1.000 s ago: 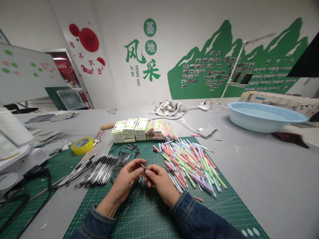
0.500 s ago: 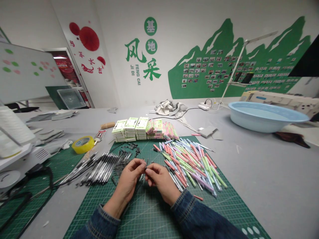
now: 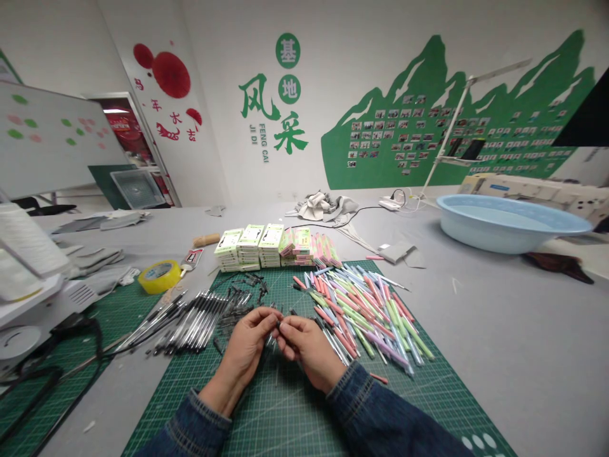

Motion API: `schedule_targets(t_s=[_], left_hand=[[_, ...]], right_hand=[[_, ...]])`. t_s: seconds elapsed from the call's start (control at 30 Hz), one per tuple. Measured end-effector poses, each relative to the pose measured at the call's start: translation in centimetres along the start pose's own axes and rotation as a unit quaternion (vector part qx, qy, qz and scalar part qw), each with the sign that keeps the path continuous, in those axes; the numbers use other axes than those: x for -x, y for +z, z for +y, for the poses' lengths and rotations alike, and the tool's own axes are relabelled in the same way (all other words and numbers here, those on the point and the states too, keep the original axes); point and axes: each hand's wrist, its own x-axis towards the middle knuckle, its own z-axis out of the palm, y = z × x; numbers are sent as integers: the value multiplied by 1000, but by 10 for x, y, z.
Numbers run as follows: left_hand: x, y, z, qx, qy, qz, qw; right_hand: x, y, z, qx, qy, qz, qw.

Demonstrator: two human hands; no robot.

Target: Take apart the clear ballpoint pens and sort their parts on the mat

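Above the green cutting mat point(image 3: 285, 412), my left hand point(image 3: 248, 343) and my right hand point(image 3: 307, 348) meet with fingertips pinched together. Between them is a small black pen part point(image 3: 278, 324), mostly covered by the fingers; its exact kind is hidden. Loose black pen clips and small parts point(image 3: 235, 311) lie just beyond my left hand. To the left is a row of clear pen barrels with black grips point(image 3: 202, 324). A heap of pastel pens point(image 3: 361, 304) in red, green, blue and purple spreads beside my right hand.
Stacked small boxes point(image 3: 250, 244) line the mat's far edge. Yellow tape point(image 3: 159, 277) and a sewing machine point(image 3: 28, 311) are at left. A blue basin point(image 3: 504, 225) stands at right, with grey cloth point(image 3: 323, 206) at the back.
Both hands stay together in nearly the same place. The fingertips have shifted slightly around the small black part, which now shows less.
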Motion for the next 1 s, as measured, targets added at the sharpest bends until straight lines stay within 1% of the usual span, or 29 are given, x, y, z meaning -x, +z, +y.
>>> schedule_targets(t_s=[0.17, 0.3, 0.37, 0.5, 0.57, 0.63, 0.73, 0.77, 0.8, 0.83, 0.87, 0.9, 0.93, 0.97, 1.0], left_hand=[[2, 2, -1, 16, -7, -13, 1000], [3, 5, 2, 17, -24, -17, 999], [0, 1, 6, 23, -14, 7, 1000], [-9, -14, 15, 61, 53, 108, 991], [-10, -18, 16, 72, 55, 125, 988], [-7, -14, 13, 59, 26, 100, 993], [-2, 0, 8, 1, -29, 26, 999], [-2, 2, 8, -21, -32, 12, 999], [-2, 1, 11, -44, -20, 13, 999], [-4, -3, 16, -70, 5, 27, 997], [-6, -12, 23, -103, 41, 55, 992], [-9, -25, 32, -144, 84, 95, 981], [-12, -42, 42, -203, 121, 135, 962], [-15, -62, 53, -278, 149, 182, 931], [-17, -85, 63, -362, 164, 237, 887]], right_hand=[[1, -1, 0, -58, 36, -33, 997], [0, 1, -1, -65, 20, -28, 997], [0, 2, -1, -51, 17, -23, 998], [1, 3, 1, -1, 35, -13, 999], [1, 3, 3, 12, 43, -8, 999], [1, 2, 3, 5, 40, 0, 999], [0, 1, 2, -11, 20, 22, 999], [0, 1, 1, -12, 18, 30, 999], [-1, 1, 1, -9, 18, 40, 999], [-1, 1, 1, -4, 20, 50, 999], [-2, 1, 1, 2, 22, 59, 998], [-2, 0, 1, 10, 21, 68, 997], [-3, 0, 2, 19, 17, 75, 997], [-3, -1, 2, 29, 11, 81, 996], [-4, -2, 3, 36, 5, 86, 996]])
